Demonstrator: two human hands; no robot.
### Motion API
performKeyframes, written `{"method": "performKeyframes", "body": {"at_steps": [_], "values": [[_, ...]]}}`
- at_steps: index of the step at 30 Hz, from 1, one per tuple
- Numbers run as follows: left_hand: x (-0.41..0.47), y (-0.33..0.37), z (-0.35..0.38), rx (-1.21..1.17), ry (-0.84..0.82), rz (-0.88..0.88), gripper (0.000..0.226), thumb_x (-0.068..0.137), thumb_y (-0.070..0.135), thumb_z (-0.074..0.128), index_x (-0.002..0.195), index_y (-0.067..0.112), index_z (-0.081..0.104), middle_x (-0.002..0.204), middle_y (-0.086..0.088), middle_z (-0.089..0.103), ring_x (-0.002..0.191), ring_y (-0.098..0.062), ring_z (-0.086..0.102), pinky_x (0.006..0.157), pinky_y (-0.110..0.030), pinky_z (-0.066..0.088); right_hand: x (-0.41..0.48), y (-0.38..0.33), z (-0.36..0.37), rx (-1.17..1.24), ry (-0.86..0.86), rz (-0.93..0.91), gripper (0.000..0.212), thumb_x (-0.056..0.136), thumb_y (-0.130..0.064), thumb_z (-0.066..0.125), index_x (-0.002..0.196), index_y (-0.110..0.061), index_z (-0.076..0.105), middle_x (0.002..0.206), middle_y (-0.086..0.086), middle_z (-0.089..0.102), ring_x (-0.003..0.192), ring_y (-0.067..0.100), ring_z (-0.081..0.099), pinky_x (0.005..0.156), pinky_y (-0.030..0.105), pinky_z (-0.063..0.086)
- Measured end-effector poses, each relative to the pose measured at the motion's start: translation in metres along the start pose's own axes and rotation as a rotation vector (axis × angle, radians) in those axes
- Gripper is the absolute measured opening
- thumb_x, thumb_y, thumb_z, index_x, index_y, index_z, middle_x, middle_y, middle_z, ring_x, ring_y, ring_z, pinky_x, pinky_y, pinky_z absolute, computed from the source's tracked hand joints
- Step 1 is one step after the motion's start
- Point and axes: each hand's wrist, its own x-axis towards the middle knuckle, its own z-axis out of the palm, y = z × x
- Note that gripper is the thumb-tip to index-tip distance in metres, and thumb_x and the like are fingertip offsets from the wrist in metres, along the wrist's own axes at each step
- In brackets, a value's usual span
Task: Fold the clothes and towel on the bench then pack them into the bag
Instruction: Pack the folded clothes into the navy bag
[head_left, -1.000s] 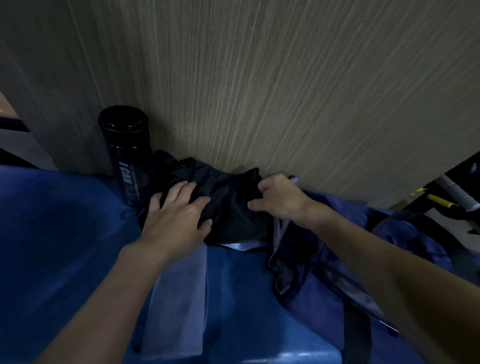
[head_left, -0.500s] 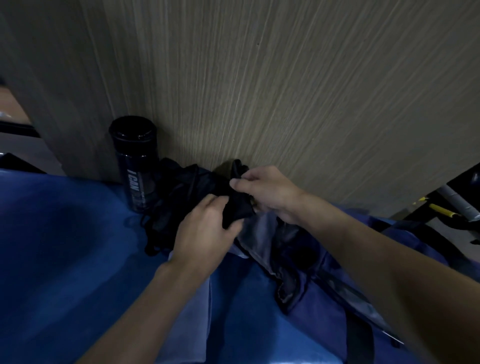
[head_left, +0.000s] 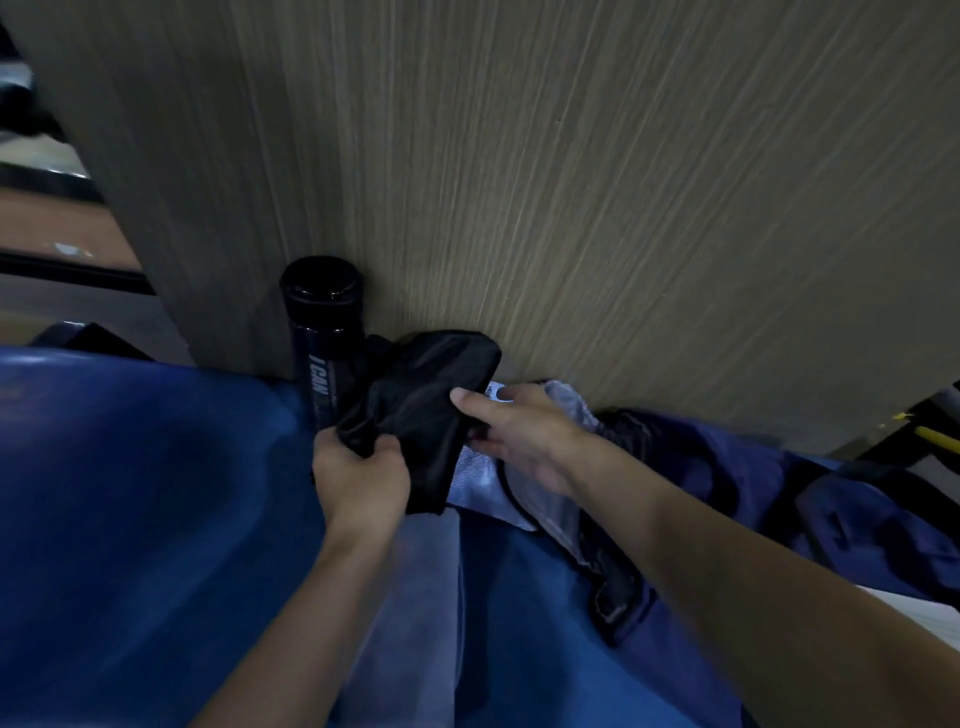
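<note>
A folded black garment (head_left: 431, 400) is lifted just above the blue bench (head_left: 145, 493), close to the wooden wall. My left hand (head_left: 361, 478) grips its lower left edge with curled fingers. My right hand (head_left: 519, 436) holds its right side, thumb on top and fingers beneath. Under my right hand lies a pale grey cloth (head_left: 524, 488) at the mouth of the dark blue bag (head_left: 753, 499), which sits on the bench to the right. A light blue towel (head_left: 415, 597) lies flat below my left wrist.
A tall black bottle (head_left: 324, 332) with white lettering stands against the wooden wall (head_left: 571, 182), just left of the garment. The bag's black straps (head_left: 618, 587) hang over the bench front. Dark equipment with a yellow part (head_left: 935, 436) is at the far right.
Both hands went from pressing the garment flat on the bench to gripping and lifting it; it is now bunched into a smaller fold and held nearer the bag's opening.
</note>
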Motion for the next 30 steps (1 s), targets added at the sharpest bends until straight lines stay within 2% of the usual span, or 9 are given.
{"method": "performKeyframes", "body": {"at_steps": [3, 7, 11, 14, 17, 20, 22, 24, 30], "values": [[0.005, -0.003, -0.005, -0.037, -0.01, -0.062, 0.043, 0.082, 0.014, 0.055, 0.125, 0.018, 0.054, 0.113, -0.01, 0.068, 0.098, -0.026, 0.069, 0.084, -0.048, 0.059, 0.006, -0.001, 0.014, 0.186, -0.014, 0.023, 0.034, 0.087, -0.017, 0.074, 0.113, 0.001, 0.061, 0.108, 0.013, 0.073, 0.096, 0.021, 0.072, 0.077, 0.028, 0.059], [0.002, 0.002, -0.004, -0.019, -0.004, -0.055, 0.041, 0.09, 0.008, 0.054, 0.129, 0.017, 0.049, 0.114, -0.008, 0.065, 0.101, -0.024, 0.066, 0.09, -0.046, 0.057, 0.012, -0.002, 0.026, 0.255, 0.014, 0.019, 0.018, 0.083, -0.005, 0.075, 0.095, -0.005, 0.062, 0.104, 0.014, 0.072, 0.098, 0.026, 0.07, 0.091, 0.038, 0.056], [-0.004, 0.009, 0.0, 0.156, 0.096, 0.134, 0.048, 0.087, 0.014, 0.065, 0.13, 0.016, 0.043, 0.129, -0.003, 0.045, 0.112, -0.024, 0.056, 0.094, -0.04, 0.052, 0.011, -0.007, 0.033, 0.258, 0.076, -0.06, 0.032, 0.078, -0.005, 0.079, 0.106, -0.002, 0.065, 0.101, 0.013, 0.074, 0.096, 0.027, 0.071, 0.09, 0.042, 0.057], [-0.013, 0.017, -0.007, 0.298, 0.131, 0.409, 0.06, 0.079, 0.03, 0.067, 0.132, 0.017, 0.042, 0.131, 0.003, 0.036, 0.123, -0.022, 0.045, 0.107, -0.048, 0.043, -0.002, -0.015, 0.027, 0.303, 0.072, -0.194, 0.041, 0.078, -0.002, 0.078, 0.116, -0.007, 0.062, 0.106, 0.012, 0.074, 0.098, 0.026, 0.071, 0.087, 0.041, 0.058], [-0.022, 0.029, -0.013, 0.317, -0.052, 0.599, 0.072, 0.08, 0.052, 0.068, 0.142, 0.026, 0.041, 0.14, 0.009, 0.042, 0.133, -0.011, 0.042, 0.113, -0.043, 0.039, -0.028, -0.027, 0.011, 0.313, 0.035, -0.282, 0.044, 0.081, 0.001, 0.074, 0.122, -0.008, 0.06, 0.111, 0.012, 0.072, 0.101, 0.025, 0.07, 0.085, 0.036, 0.058], [-0.034, 0.043, -0.009, 0.328, -0.308, 0.493, 0.102, 0.067, 0.074, 0.07, 0.152, 0.033, 0.029, 0.153, 0.015, 0.038, 0.138, 0.0, 0.037, 0.113, -0.03, 0.036, -0.06, -0.037, -0.007, 0.298, -0.043, -0.326, 0.044, 0.084, 0.002, 0.072, 0.125, -0.008, 0.059, 0.114, 0.011, 0.071, 0.105, 0.025, 0.069, 0.091, 0.037, 0.057], [-0.045, 0.051, -0.005, 0.292, -0.418, 0.47, 0.092, 0.067, 0.074, 0.072, 0.145, 0.036, 0.042, 0.138, 0.022, 0.055, 0.126, 0.005, 0.05, 0.101, -0.021, 0.047, -0.082, -0.042, -0.018, 0.293, -0.076, -0.35, 0.042, 0.085, 0.001, 0.07, 0.125, -0.009, 0.06, 0.115, 0.009, 0.072, 0.106, 0.023, 0.069, 0.091, 0.036, 0.056], [-0.058, 0.057, 0.0, 0.205, -0.517, 0.45, 0.06, 0.071, 0.056, 0.074, 0.125, 0.035, 0.06, 0.114, 0.021, 0.069, 0.106, 0.003, 0.065, 0.084, -0.017, 0.054, -0.103, -0.042, -0.031, 0.302, -0.08, -0.372, 0.042, 0.085, 0.0, 0.07, 0.124, -0.01, 0.06, 0.115, 0.009, 0.071, 0.107, 0.023, 0.068, 0.092, 0.036, 0.056], [-0.102, 0.057, 0.026, 0.15, -0.669, 0.426, 0.028, 0.077, 0.024, 0.076, 0.104, 0.022, 0.071, 0.094, 0.007, 0.076, 0.088, -0.01, 0.073, 0.07, -0.021, 0.057, -0.151, -0.029, -0.086, 0.339, -0.063, -0.402, 0.048, 0.082, -0.004, 0.074, 0.126, -0.007, 0.057, 0.121, 0.014, 0.068, 0.112, 0.029, 0.066, 0.098, 0.044, 0.052]]}}
